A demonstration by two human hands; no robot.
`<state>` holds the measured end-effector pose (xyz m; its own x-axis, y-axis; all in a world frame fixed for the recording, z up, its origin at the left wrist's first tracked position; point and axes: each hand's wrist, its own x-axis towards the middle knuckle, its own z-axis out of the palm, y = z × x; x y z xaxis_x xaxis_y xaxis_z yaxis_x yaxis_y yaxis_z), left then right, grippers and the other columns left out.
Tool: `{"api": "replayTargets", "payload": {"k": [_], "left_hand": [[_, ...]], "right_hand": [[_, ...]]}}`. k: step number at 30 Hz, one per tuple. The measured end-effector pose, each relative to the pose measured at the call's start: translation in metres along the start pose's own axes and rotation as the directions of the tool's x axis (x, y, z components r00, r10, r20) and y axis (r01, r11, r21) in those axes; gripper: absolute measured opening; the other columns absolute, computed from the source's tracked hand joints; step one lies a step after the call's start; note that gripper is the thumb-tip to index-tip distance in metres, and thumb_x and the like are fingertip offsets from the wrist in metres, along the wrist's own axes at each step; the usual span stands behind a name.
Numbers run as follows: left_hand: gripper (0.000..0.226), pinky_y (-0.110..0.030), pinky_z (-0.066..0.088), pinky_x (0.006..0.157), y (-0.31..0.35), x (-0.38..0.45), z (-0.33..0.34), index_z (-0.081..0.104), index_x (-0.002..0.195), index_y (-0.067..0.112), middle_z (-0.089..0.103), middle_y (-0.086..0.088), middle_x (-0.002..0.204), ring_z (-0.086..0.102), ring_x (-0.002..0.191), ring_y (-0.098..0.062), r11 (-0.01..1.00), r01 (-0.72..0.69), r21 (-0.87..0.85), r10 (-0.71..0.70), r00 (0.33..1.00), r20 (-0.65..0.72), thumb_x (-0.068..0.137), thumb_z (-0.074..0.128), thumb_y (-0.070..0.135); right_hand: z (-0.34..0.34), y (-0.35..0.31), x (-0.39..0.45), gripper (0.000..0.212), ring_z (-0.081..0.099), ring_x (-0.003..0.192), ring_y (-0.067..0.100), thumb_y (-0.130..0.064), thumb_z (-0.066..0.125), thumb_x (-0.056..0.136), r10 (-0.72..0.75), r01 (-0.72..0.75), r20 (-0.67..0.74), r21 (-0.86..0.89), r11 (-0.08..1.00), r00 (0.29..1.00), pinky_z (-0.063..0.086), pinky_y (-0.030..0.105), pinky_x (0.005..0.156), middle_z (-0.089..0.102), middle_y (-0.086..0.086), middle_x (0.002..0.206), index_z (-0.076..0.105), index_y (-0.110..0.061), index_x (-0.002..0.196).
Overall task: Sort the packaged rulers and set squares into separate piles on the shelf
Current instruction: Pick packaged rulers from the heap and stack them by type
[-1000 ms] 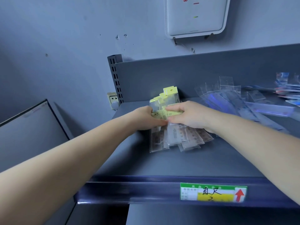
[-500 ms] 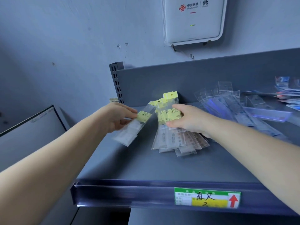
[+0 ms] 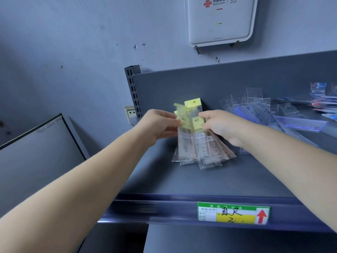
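A fanned bunch of clear-packaged rulers with yellow header cards (image 3: 202, 148) rests its lower ends on the grey shelf (image 3: 182, 179). My right hand (image 3: 220, 126) grips the bunch near the yellow labels. My left hand (image 3: 160, 126) pinches one blurred ruler packet (image 3: 184, 121) against the left side of the bunch. A loose spread of clear bluish packaged rulers and set squares (image 3: 264, 114) lies on the shelf to the right, behind my right forearm.
The shelf's back panel (image 3: 237, 79) stands just behind the packets. A green, yellow and white price tag (image 3: 233, 213) sits on the shelf's front rail. Colourful packets (image 3: 324, 103) lie at far right. A white wall box (image 3: 218, 19) hangs above. A grey board (image 3: 36, 152) leans at left.
Half a second ago my left hand held one packet out to the left, away from the bunch. It has now brought that packet back against the bunch held by my right hand.
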<state>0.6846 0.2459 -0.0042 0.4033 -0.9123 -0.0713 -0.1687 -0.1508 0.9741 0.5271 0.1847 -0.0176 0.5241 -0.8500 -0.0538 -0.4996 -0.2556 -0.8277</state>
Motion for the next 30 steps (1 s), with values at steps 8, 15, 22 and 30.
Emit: {"api": "replayTargets", "payload": {"k": [8, 15, 22, 30], "left_hand": [[0.029, -0.027, 0.049, 0.091, -0.009, 0.001, -0.002, 0.055, 0.120, -0.001, 0.060, -0.013, 0.115, 0.060, 0.101, -0.020, 0.989, 0.132, -0.065, -0.116, 0.970, 0.212, 0.092, 0.048, -0.006], [0.026, -0.039, 0.048, 0.090, -0.002, -0.002, -0.018, 0.053, 0.118, 0.007, 0.059, -0.016, 0.122, 0.056, 0.112, -0.024, 0.916, 0.314, -0.249, -0.186, 0.884, 0.429, 0.096, 0.039, 0.004], [0.016, -0.059, 0.039, 0.088, 0.009, 0.006, -0.009, 0.048, 0.097, -0.009, 0.058, -0.028, 0.101, 0.059, 0.091, -0.039, 0.855, 0.418, -0.306, -0.272, 0.865, 0.421, 0.097, 0.034, -0.002], [0.015, -0.033, 0.058, 0.057, 0.010, 0.042, 0.008, 0.052, 0.083, -0.001, 0.056, -0.012, 0.074, 0.063, 0.065, -0.021, 0.894, 0.430, -0.129, -0.349, 0.846, 0.402, 0.096, 0.043, -0.001]], "right_hand": [[-0.007, -0.004, 0.002, 0.032, 0.051, 0.072, 0.013, -0.001, 0.047, 0.093, 0.067, -0.083, 0.073, 0.234, 0.969, 0.995, 0.044, 0.023, 0.076, 0.051, 0.001, 0.070, 0.046, -0.012, 0.063], [-0.029, -0.016, -0.002, 0.013, 0.055, 0.102, 0.024, -0.013, 0.049, 0.094, 0.151, -0.242, 0.224, 0.468, 0.850, 0.963, 0.046, 0.034, 0.090, 0.051, 0.017, 0.116, 0.055, -0.004, 0.101], [-0.036, -0.019, 0.004, 0.044, 0.056, 0.092, 0.025, -0.008, 0.054, 0.092, 0.278, -0.355, 0.231, 0.438, 0.826, 0.932, 0.046, 0.043, 0.086, 0.054, 0.019, 0.121, 0.038, 0.006, 0.131], [-0.035, -0.015, 0.016, 0.010, 0.059, 0.069, 0.022, 0.000, 0.051, 0.092, 0.314, -0.406, 0.294, 0.339, 0.849, 0.903, 0.053, 0.033, 0.060, 0.062, 0.012, 0.081, 0.057, 0.000, 0.085]]}}
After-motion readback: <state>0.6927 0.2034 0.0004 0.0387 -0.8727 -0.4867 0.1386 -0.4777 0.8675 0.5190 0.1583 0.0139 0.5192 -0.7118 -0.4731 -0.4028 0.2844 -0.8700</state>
